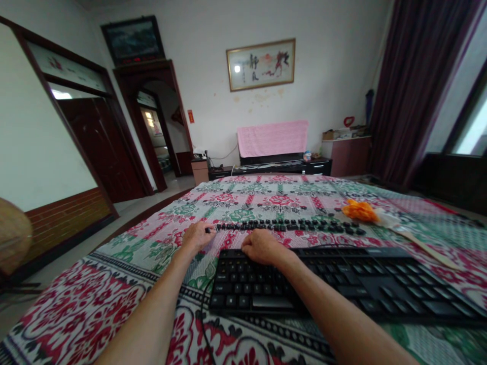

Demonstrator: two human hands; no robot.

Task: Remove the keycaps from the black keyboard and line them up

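Right grip (pixel 262 247): curls palm-down over the upper left part of a long black plastic keyboard (pixel 375 285), long axis crosswise; no telling about anything held underneath. Left grip (pixel 196 237): reaches beyond the keyboard's left end, farther from it than the right. Beyond the keyboard, a crosswise line of loose black plastic keycaps (pixel 280 227), running rightward from the left fingertips. Between those fingertips, almost together, apparently a small black plastic keycap (pixel 208 230). Underneath everything, a cloth-covered counter in red, green and white florals (pixel 152 268); farther right on it, a fluffy orange tuft (pixel 359 210) with a pale flat handle (pixel 429 251). Behind, a white wall (pixel 335 101), a dark purple curtain (pixel 399 91), a pink towel-like cloth (pixel 272 139), a gold-framed picture (pixel 261 65).
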